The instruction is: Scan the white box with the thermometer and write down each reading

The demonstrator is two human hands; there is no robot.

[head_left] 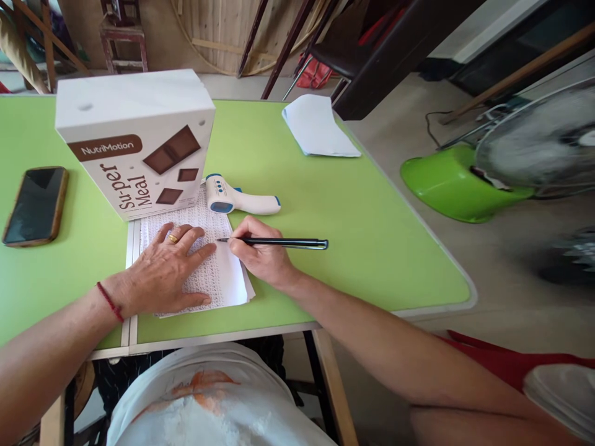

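Note:
My left hand lies flat with fingers spread on a stack of paper covered in dense handwriting. A strip along the right side of the top sheet is blank. My right hand grips a black pen, its tip touching or just above the sheet beside my left index finger. Behind the paper, a white and blue infrared thermometer rests on its side. The white NutriMotion box stands upright at the paper's far edge and hides part of it.
A smartphone lies at the left on the green table. Folded white sheets are near the far right edge. Beyond the table stand a fan, a green plastic stool and a dark post.

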